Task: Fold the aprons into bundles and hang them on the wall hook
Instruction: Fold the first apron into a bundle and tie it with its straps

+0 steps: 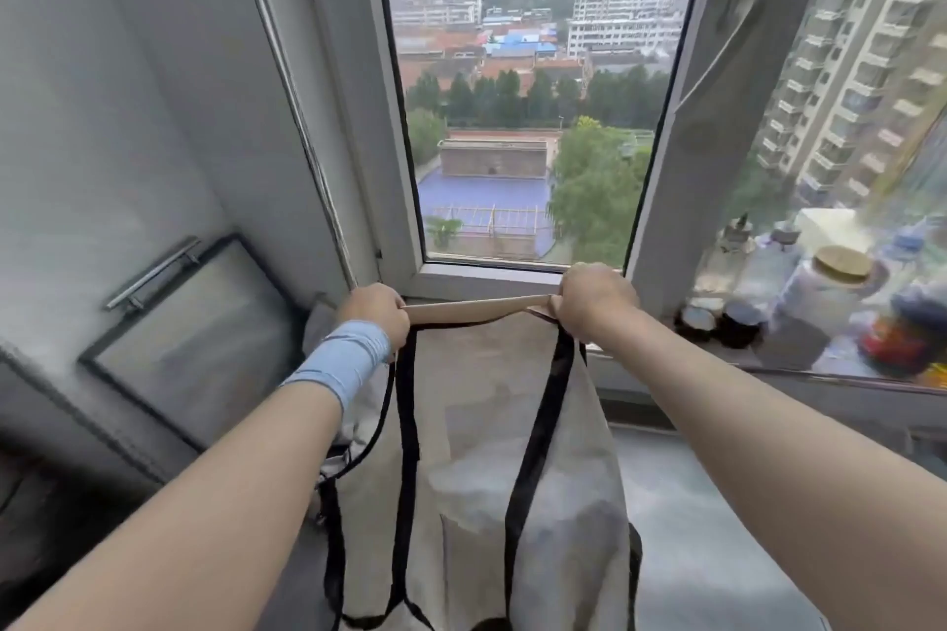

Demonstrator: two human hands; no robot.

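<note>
An open window (512, 92) is seen at twelve o'clock. Below it a pale apron (476, 400) is held up, hanging toward six o'clock, with black straps (407, 425) trailing down. Its top edge is stretched between the left hand (376, 310) and right hand (594, 305), each clenched round a corner. Jars (820, 302) are set at three o'clock.

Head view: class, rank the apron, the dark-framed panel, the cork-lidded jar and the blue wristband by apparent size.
1. apron
2. dark-framed panel
3. cork-lidded jar and blue wristband: these look alike, and the wristband sits nearer the camera, so they stay unranked.
</note>
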